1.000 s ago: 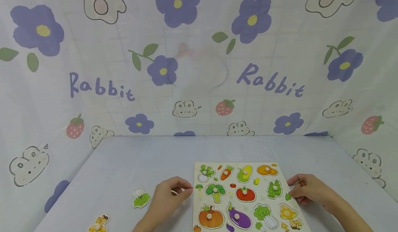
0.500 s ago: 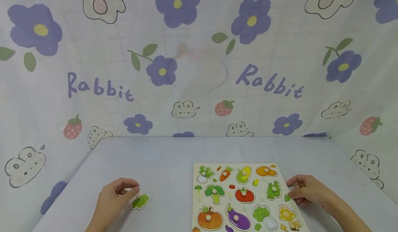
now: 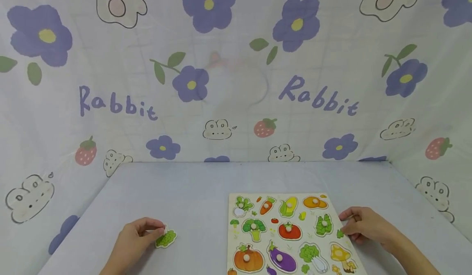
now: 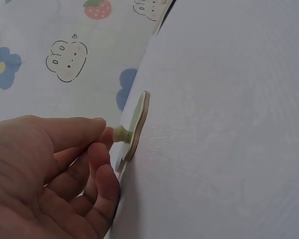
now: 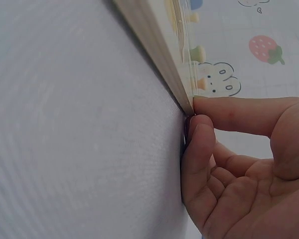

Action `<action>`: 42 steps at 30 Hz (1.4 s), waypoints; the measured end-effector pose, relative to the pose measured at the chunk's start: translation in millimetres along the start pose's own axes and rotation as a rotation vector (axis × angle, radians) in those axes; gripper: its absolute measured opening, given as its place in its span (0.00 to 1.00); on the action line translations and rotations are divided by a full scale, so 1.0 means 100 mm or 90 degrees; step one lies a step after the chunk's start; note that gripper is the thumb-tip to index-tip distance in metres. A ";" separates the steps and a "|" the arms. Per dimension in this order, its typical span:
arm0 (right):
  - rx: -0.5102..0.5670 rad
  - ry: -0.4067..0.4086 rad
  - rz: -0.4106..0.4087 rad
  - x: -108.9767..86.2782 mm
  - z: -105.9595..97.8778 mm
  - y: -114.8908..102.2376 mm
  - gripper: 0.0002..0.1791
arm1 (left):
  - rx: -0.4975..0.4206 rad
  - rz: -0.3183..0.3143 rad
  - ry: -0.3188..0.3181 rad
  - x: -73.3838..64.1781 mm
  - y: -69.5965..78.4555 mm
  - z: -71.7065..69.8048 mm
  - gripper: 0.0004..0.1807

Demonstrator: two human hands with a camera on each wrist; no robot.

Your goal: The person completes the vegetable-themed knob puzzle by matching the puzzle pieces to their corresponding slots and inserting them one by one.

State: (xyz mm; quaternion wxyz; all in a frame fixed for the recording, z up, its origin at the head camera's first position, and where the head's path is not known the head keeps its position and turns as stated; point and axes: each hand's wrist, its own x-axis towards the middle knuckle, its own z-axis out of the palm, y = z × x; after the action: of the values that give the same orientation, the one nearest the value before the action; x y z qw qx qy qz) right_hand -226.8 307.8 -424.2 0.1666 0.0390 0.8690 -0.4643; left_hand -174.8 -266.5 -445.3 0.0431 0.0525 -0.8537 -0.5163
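Observation:
In the head view my left hand [image 3: 138, 238] is at a green-and-white leafy cabbage puzzle piece [image 3: 166, 239] on the left of the table. Its thumb and index fingertips pinch at the piece's small round knob [image 4: 120, 133], seen closely in the left wrist view; the other fingers are curled. My right hand [image 3: 365, 228] grips the right edge of a wooden vegetable peg-puzzle board [image 3: 236, 236]. Thumb on the top edge, curled fingers against the side, it holds the board in the right wrist view. The cabbage and mushroom pictures on the board show no knob.
The white table [image 3: 195, 185] reaches back to a cloth wall [image 3: 236, 144] printed with flowers, strawberries and rabbits. Other knobbed pieces sit in the board, among them a pumpkin [image 3: 248, 262], an eggplant [image 3: 285, 260] and a tomato [image 3: 289, 230].
My left hand has moved left from beside the board to the cabbage piece and lowered its fingertips onto the knob. My right hand stays on the board's edge.

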 end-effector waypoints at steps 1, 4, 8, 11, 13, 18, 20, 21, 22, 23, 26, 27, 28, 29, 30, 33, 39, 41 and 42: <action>0.001 0.001 0.000 0.00 0.00 0.00 0.22 | 0.001 0.001 -0.004 0.01 -0.01 0.00 0.07; 0.003 0.000 -0.001 0.00 0.00 0.01 0.22 | 0.009 0.002 -0.020 0.02 -0.04 0.01 0.06; 0.001 0.003 0.003 0.01 0.01 0.01 0.22 | 0.021 0.004 -0.044 0.02 -0.06 0.01 0.09; 0.002 0.005 0.003 0.00 0.01 0.00 0.22 | 0.024 0.006 -0.051 0.02 -0.06 -0.01 0.11; 0.002 0.004 0.000 0.00 0.01 0.00 0.22 | 0.025 0.003 -0.053 0.01 -0.05 -0.01 0.12; 0.003 0.002 -0.005 0.00 0.01 0.00 0.23 | 0.027 -0.013 -0.044 0.01 -0.02 -0.03 0.12; 0.003 0.004 -0.004 0.00 0.00 0.00 0.22 | 0.024 -0.014 -0.041 0.00 -0.01 -0.03 0.12; 0.002 0.004 -0.004 0.01 0.00 0.00 0.22 | 0.022 -0.013 -0.041 0.00 -0.01 -0.04 0.12; 0.002 0.004 -0.003 0.01 0.00 0.00 0.22 | 0.019 -0.014 -0.042 0.00 -0.01 -0.04 0.12; 0.001 0.004 -0.003 0.01 0.00 0.00 0.22 | 0.016 -0.014 -0.042 0.00 -0.01 -0.04 0.13; 0.000 0.004 -0.003 0.01 0.00 0.01 0.22 | 0.011 -0.018 -0.039 -0.01 0.00 -0.04 0.13; 0.000 0.003 -0.003 0.01 0.00 0.01 0.22 | 0.009 -0.019 -0.037 -0.01 0.00 -0.04 0.13; 0.000 0.002 -0.004 0.01 0.00 0.01 0.22 | 0.010 -0.021 -0.033 -0.01 -0.01 -0.03 0.13; 0.001 0.002 -0.004 0.01 0.00 0.01 0.22 | 0.010 -0.022 -0.030 -0.01 -0.01 -0.03 0.13; 0.001 0.001 -0.005 0.00 0.00 0.01 0.22 | 0.010 -0.024 -0.025 -0.01 -0.01 -0.03 0.13; 0.002 -0.001 -0.008 0.00 0.00 0.01 0.22 | 0.015 -0.023 -0.021 0.00 -0.02 -0.04 0.12; 0.002 0.001 -0.009 0.00 0.00 0.00 0.22 | 0.021 -0.032 -0.047 0.01 -0.03 -0.08 0.13; 0.002 0.001 -0.010 0.00 0.00 0.01 0.22 | 0.024 -0.033 -0.050 0.01 -0.03 -0.09 0.14; 0.002 0.000 -0.010 0.00 0.00 0.01 0.22 | 0.026 -0.033 -0.050 0.01 -0.03 -0.09 0.14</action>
State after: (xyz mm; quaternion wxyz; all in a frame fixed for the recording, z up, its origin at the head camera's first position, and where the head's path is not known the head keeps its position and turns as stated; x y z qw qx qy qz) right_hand -226.5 308.2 -425.0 0.1627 0.0323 0.8685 -0.4672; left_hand -174.8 -276.4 -443.8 -0.0052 0.0549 -0.8635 -0.5014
